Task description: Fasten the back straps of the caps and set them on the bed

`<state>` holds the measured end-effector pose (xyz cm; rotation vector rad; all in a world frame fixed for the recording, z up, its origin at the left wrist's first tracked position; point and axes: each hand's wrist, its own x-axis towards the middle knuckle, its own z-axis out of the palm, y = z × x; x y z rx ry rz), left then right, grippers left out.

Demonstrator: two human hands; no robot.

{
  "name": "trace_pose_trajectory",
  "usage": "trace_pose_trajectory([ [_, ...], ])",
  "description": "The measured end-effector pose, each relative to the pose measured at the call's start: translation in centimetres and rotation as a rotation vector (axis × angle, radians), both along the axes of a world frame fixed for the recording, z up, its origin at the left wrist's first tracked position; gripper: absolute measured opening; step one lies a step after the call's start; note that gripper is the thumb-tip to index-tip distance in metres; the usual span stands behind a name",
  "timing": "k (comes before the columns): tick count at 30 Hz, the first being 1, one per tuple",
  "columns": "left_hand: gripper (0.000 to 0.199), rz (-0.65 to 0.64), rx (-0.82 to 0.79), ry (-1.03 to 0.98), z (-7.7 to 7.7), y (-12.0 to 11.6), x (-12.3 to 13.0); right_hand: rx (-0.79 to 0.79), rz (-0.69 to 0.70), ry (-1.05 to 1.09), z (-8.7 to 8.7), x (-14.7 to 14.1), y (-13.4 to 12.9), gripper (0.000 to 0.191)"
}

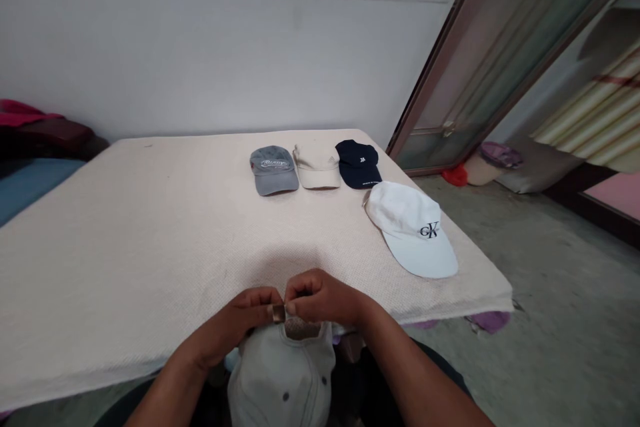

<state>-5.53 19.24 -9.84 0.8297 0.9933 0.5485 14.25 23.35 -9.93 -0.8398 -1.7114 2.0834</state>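
A light grey baseball cap (280, 380) is held at the bottom of the view, its back opening facing up and away from me. My left hand (250, 310) pinches the strap beside a small metal buckle (279, 313) at the left of that opening. Close against it, my right hand (317, 297) has thumb and fingers pinched at the strap by the buckle. The strap's end is mostly hidden by the fingers. The cap's brim is out of sight.
On the cream-covered table (165, 240) a grey-blue cap (274, 170), a beige cap (317, 167) and a navy cap (358, 163) stand in a row. A white cap (413, 227) lies nearer, by the right edge. A wall (210, 60) rises behind.
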Motion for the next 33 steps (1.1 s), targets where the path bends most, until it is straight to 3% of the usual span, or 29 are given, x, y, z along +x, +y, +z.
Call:
trace_pose_trajectory([
  [9, 0.013, 0.029, -0.011, -0.041, -0.3, 0.2, -0.1, -0.217, -0.079, 0.137, -0.5, -0.4, -0.2, 0.005],
  [15, 0.016, 0.031, -0.027, -0.170, -0.9, 0.1, -0.3, -0.216, -0.045, 0.169, -0.7, -0.4, -0.2, 0.007],
  [21, 0.016, 0.022, 0.024, -0.160, -1.0, 0.2, -0.2, -0.206, -0.080, 0.207, -0.9, -0.4, -0.3, 0.015],
  [26, 0.021, 0.028, 0.019, -0.202, -1.0, 0.3, -0.1, -0.199, -0.019, 0.173, -0.9, -0.2, -0.5, 0.017],
  [33, 0.021, 0.095, 0.049, -0.186, -1.1, 0.3, 0.0, -0.181, -0.134, 0.184, -0.7, -0.4, -0.4, 0.013],
])
